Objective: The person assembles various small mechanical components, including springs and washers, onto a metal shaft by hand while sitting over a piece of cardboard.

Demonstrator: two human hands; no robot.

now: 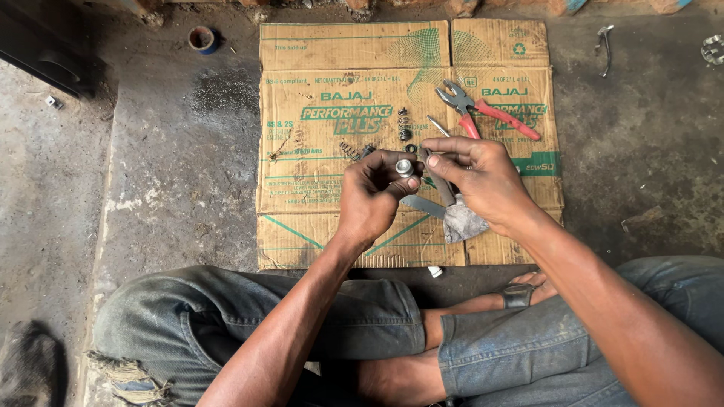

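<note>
Metal cylinder (405, 167) half-hidden within left hand's (375, 197) fingers.

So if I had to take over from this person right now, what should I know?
Left hand: holds a small shiny metal cylinder upright between fingers and thumb.
Right hand: pinches a thin tool beside the cylinder and seems to hold a grey rag underneath.
On the cardboard: red-handled pliers, a spring, a second spring and small dark bits.
Done: the small parts lie loose on the cardboard.
Left: I cannot tell; the cylinder is in hand and those parts lie apart from it.
</note>
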